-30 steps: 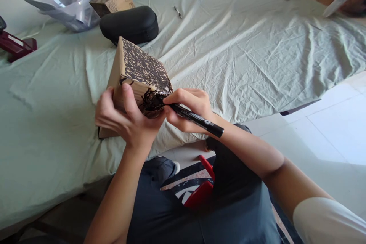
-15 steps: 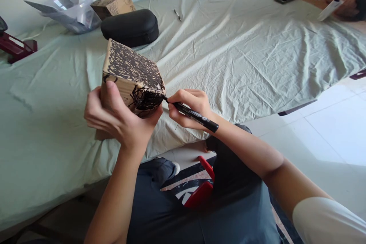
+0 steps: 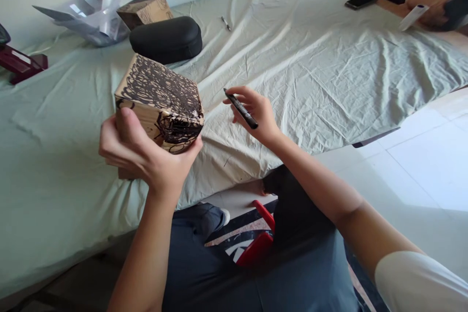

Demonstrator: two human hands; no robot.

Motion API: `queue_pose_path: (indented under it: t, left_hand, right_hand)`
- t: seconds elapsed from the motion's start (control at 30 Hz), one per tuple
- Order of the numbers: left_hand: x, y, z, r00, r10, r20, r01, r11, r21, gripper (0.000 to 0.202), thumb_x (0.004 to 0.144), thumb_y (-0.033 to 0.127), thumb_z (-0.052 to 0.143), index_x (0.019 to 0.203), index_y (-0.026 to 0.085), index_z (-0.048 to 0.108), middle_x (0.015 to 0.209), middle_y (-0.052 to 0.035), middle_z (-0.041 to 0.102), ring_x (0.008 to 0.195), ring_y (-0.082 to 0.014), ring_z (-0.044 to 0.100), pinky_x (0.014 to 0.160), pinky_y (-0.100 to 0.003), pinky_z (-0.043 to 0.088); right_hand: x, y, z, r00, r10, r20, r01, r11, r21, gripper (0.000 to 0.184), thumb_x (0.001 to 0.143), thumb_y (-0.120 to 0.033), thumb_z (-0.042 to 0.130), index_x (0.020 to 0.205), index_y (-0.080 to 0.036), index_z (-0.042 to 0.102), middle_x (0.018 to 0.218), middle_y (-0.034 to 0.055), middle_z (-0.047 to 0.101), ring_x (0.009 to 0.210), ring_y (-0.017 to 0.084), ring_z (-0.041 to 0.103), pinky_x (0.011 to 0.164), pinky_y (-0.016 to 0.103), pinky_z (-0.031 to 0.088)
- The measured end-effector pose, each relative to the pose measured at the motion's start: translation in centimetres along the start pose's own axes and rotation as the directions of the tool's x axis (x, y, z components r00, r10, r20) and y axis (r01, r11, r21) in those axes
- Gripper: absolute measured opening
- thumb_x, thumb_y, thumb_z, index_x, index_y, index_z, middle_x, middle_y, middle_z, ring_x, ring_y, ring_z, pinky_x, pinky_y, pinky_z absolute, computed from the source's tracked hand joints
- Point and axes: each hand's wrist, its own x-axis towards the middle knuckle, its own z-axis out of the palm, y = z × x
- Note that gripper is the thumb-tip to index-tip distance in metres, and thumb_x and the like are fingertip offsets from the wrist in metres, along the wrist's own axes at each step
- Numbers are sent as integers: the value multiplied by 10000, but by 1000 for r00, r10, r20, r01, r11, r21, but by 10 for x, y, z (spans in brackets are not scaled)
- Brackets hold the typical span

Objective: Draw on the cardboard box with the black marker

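My left hand (image 3: 146, 156) grips a small cardboard box (image 3: 161, 87) from below and the left side, thumb on its near face. Dense black scribbles cover the box's top face, and a dark inked patch fills the right part of the near face. The box is tilted above the table's near edge; its underside is hidden. In my right hand (image 3: 256, 109) is a black marker pen (image 3: 242, 109), held between thumb and fingers. The marker's tip points up and left, apart from the box.
A black zip case (image 3: 166, 39) lies behind the box, near a second scribbled box (image 3: 146, 9) and a clear plastic bin (image 3: 91, 19). A small pen (image 3: 225, 23) and a phone (image 3: 361, 1) rest on the wrinkled cloth (image 3: 310, 58). Another person's arm (image 3: 426, 0) is at far right.
My right hand has lifted the marker off the box's near face and moved it up and to the right. The box has shifted slightly left and turned a little in my left hand.
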Motion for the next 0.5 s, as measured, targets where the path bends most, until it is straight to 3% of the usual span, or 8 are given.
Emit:
queue_pose_path:
  t: [0.17, 0.27, 0.4, 0.5]
  left_hand:
    - [6, -3, -3, 996, -75, 41, 80, 988, -130, 1317, 788, 704, 868, 1810, 162, 237, 1761, -293, 234, 1682, -620, 202, 1397, -859, 114]
    - [11, -1, -5, 993, -117, 21, 118, 976, -182, 1316, 789, 705, 869, 1809, 167, 234, 1756, -274, 254, 1693, -599, 197, 1412, -843, 106]
    - [16, -3, 1, 995, -82, -55, 71, 982, -174, 1401, 751, 784, 865, 1807, 144, 201, 1736, -258, 297, 1672, -547, 258, 1434, -766, 143]
    - [15, -14, 16, 993, -22, -113, 3, 985, -170, 1390, 776, 824, 803, 1808, 172, 138, 1772, -229, 293, 1677, -516, 282, 1427, -716, 198]
  right_hand:
    - [-6, 7, -25, 953, 272, 131, -299, 917, 266, 518, 1024, -573, 652, 1404, -222, 679, 1301, 130, 844, 740, 167, 811, 614, 277, 630]
    - [-10, 9, -39, 917, 378, 130, -400, 869, 290, 471, 947, -492, 716, 1325, -216, 666, 1277, 123, 845, 699, 168, 805, 591, 287, 616]
    - [-13, 14, -53, 902, 432, 21, -432, 897, 92, 394, 811, -253, 697, 1181, -252, 562, 1087, 33, 823, 572, 130, 677, 543, 289, 519]
    - [-15, 14, -61, 901, 434, -23, -423, 864, -274, 341, 812, -152, 676, 1122, -246, 568, 984, 16, 787, 609, 137, 595, 609, 309, 451]
